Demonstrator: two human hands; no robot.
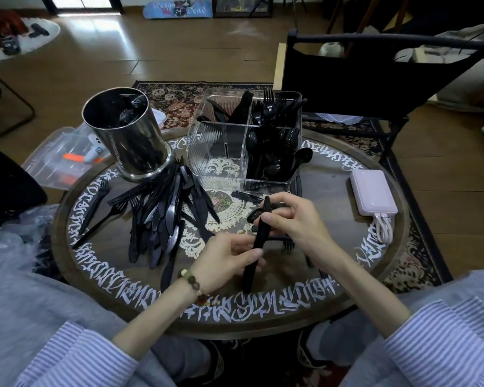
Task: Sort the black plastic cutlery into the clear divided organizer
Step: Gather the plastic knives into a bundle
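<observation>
A bundle of black plastic cutlery [259,241] is held upright over the table's near middle. My left hand [227,261] grips its lower part and my right hand [294,219] pinches its upper part. The clear divided organizer [221,152] stands at the far middle: forks [271,107] in the back right compartment, spoons [268,155] in the front right, knives [235,107] in the back left. Its front left compartment shows almost nothing inside. A loose pile of black knives and forks [162,216] lies on the left of the table.
A metal cylinder [129,135] stands at the far left of the round lettered table [291,300]. A pink power bank [373,192] with its cable lies at the right. A black chair [375,76] stands behind the table. Clear plastic bags [59,157] sit at the left.
</observation>
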